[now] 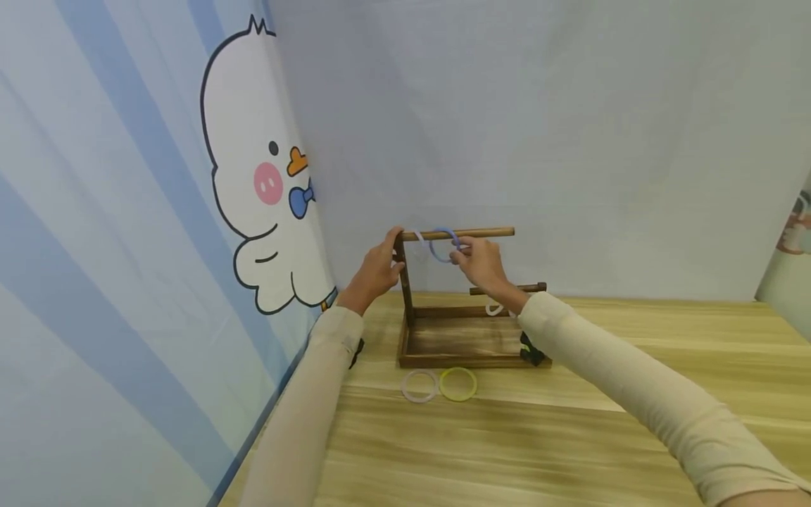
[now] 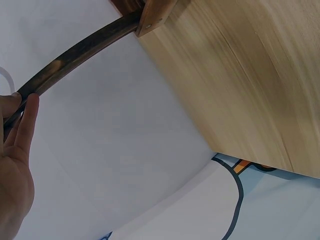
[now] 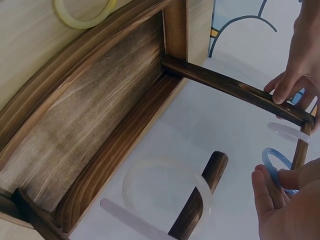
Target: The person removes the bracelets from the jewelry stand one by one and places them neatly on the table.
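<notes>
A brown wooden rack (image 1: pixel 475 362) has a tall post (image 2: pixel 80 52) with a rod (image 1: pixel 488 232) across its top. My left hand (image 1: pixel 375 269) grips the post's upper end, thumb and fingers on either side of it. Between thumb and fingers my right hand (image 1: pixel 484 264) pinches a blue ring (image 3: pixel 266 159); the upper rod appears to run through this ring. Just left of it, near the post, a pale lilac ring (image 3: pixel 287 132) hangs on the same rod. A lower rod (image 3: pixel 215 165) carries a whitish translucent ring (image 3: pixel 128 185) and another pale lilac ring (image 3: pixel 130 218).
On the wooden table (image 1: pixel 507 451), a pale pink ring (image 1: pixel 420 401) and a yellow ring (image 1: pixel 458 400) lie side by side before the rack. A black and green object (image 1: pixel 531 350) is at the base's right corner. A cartoon-printed curtain (image 1: pixel 152 282) stands close on the left.
</notes>
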`<state>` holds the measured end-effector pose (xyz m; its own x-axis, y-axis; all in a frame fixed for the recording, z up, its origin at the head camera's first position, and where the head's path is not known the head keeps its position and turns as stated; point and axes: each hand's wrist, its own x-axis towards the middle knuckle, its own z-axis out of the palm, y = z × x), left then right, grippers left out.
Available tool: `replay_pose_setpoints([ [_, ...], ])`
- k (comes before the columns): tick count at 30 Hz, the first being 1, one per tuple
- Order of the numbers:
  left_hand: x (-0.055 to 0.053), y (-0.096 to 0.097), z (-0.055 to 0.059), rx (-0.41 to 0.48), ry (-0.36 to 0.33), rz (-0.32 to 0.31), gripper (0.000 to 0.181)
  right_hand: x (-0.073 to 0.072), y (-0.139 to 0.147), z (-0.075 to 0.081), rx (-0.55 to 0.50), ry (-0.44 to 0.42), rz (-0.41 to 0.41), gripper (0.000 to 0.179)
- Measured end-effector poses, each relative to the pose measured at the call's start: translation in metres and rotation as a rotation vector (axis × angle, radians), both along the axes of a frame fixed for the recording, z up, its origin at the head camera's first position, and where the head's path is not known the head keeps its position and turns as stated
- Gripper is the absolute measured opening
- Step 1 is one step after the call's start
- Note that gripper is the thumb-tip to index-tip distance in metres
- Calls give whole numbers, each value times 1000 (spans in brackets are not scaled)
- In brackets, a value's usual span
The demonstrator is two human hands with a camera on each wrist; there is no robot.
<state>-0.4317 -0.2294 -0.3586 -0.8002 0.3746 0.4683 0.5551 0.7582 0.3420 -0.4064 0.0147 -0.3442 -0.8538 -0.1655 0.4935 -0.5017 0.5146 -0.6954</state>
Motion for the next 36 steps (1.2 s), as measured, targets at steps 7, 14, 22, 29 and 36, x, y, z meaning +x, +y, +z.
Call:
replay_pose_setpoints([
  [7,0,0,1,8,-15,3,72,2,13,2,10,-22,1,33],
  [14,1,1,1,-5,-5,13,72,0,27,0,13,-26,4,33],
  [22,0,1,1,-10,29,-4,70,1,44,0,-1,-38,-3,33],
  [29,-1,2,1,-7,41,-16,71,3,59,0,11,-22,-22,32],
  [36,-2,4,-1,-8,28,-10,71,3,69,-1,19,-19,-36,32],
])
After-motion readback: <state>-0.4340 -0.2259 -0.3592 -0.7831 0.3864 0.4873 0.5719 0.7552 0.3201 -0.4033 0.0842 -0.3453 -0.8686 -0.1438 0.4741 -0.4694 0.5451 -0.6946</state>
